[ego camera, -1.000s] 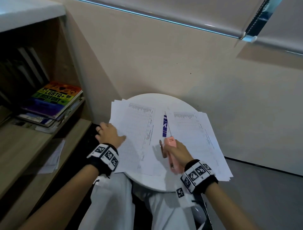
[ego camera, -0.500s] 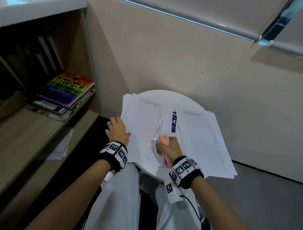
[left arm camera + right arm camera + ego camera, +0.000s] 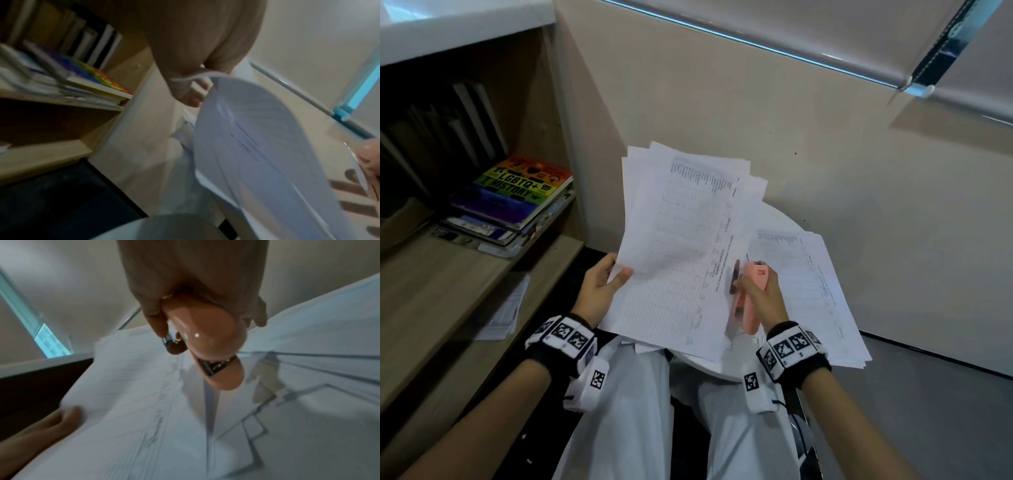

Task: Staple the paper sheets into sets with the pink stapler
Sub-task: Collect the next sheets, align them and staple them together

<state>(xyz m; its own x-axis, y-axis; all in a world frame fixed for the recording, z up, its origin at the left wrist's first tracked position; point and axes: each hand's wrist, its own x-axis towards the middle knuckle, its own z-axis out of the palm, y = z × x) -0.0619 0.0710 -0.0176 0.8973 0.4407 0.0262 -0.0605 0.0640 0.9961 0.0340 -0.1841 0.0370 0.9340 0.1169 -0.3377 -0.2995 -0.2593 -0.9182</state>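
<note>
My left hand (image 3: 602,287) pinches the left edge of a sheaf of printed paper sheets (image 3: 681,240) and holds it raised and tilted above the small round white table (image 3: 784,219). In the left wrist view the same sheaf (image 3: 257,146) curves away from the left hand (image 3: 191,91). My right hand (image 3: 760,294) grips the pink stapler (image 3: 748,294) just off the sheaf's right edge, nose pointing away from me. In the right wrist view the stapler (image 3: 207,340) hangs over the sheets (image 3: 133,410). A second stack of sheets (image 3: 815,291) lies on the table's right side.
A wooden bookshelf (image 3: 448,274) stands close on the left with a pile of books, a rainbow-covered one (image 3: 517,192) on top. A loose paper (image 3: 506,311) lies on a lower shelf. A beige wall (image 3: 825,154) runs behind the table. My white-trousered knees (image 3: 637,411) are under it.
The left hand has lifted the left stack of sheets off the table and tilted it up. The right hand has stayed beside it with the stapler. The blue pen is now hidden.
</note>
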